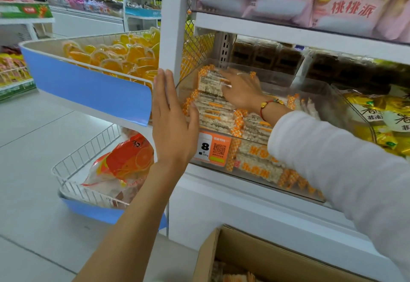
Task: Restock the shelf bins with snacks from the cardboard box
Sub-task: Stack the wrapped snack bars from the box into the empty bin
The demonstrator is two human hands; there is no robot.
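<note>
Here the right hand [240,90] reaches deep into the clear plastic shelf bin [250,168], fingers spread flat over the top orange-and-white wrapped snack bars [213,104], whose long axes run roughly left to right. The left hand [173,124], fingers straight and together, presses the bin's outer left side. The brown cardboard box [266,257] sits below, near both hands.
</note>
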